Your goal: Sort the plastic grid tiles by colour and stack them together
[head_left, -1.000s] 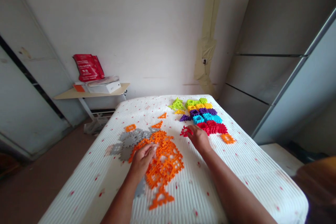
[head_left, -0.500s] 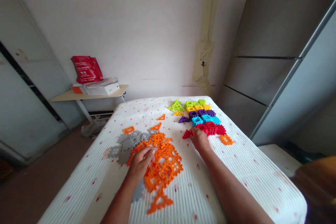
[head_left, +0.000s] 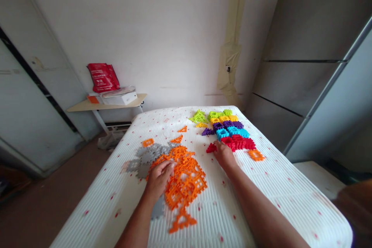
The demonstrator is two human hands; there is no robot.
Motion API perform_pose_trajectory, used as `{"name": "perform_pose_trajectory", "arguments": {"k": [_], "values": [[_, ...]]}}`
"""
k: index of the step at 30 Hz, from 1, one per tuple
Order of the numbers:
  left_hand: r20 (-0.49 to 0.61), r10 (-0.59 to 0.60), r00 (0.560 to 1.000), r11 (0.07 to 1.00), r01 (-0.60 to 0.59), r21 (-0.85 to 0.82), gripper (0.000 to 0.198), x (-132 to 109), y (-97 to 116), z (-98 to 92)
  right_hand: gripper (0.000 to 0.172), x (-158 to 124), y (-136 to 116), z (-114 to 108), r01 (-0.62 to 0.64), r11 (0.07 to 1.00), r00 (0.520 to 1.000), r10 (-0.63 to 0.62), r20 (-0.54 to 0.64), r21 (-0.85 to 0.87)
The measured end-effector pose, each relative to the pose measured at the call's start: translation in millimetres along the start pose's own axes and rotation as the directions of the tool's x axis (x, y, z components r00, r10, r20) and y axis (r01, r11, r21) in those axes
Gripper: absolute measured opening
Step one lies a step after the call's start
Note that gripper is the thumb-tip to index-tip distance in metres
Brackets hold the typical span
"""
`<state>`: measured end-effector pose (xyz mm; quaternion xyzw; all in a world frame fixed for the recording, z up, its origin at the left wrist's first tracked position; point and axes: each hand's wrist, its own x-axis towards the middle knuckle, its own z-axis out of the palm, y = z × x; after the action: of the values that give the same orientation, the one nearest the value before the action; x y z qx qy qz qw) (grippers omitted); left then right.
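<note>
Orange lattice pieces (head_left: 183, 178) (plastic): left hand (head_left: 159, 180) flat atop; right hand (head_left: 224, 155) pinching red triangle (head_left: 211, 148).

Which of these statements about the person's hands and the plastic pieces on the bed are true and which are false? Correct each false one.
1. The left hand rests on the orange pile. True.
2. The right hand touches the green pieces. False: it is at the red pieces, beside a red triangle.
3. Grey pieces lie left of the orange pile. True.
4. The red bag sits on the bed. False: it stands on a side table.
</note>
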<state>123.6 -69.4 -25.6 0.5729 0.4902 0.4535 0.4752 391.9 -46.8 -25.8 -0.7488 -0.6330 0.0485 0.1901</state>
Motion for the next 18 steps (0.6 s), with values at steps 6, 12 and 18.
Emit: {"name": "perform_pose_trajectory", "arguments": {"k": [6,12,18], "values": [[-0.155,0.094,0.983,0.995,-0.097,-0.009,0.032,-0.1,0.8,-8.1,0.03,2.5,3.0,7.1,0.017,1.0,1.0,-0.017,0.0,-0.01],[-0.301,0.105,0.948,0.993,-0.116,-0.02,0.032,-0.3,-0.6,-18.3,0.031,3.7,4.7,9.3,0.036,0.999,0.999,-0.036,-0.004,0.003],[-0.409,0.11,0.906,0.989,-0.141,-0.045,0.034,3.3,-3.6,-28.2,0.036,-1.8,1.5,4.2,0.056,0.998,0.997,-0.057,-0.053,-0.017]]}}
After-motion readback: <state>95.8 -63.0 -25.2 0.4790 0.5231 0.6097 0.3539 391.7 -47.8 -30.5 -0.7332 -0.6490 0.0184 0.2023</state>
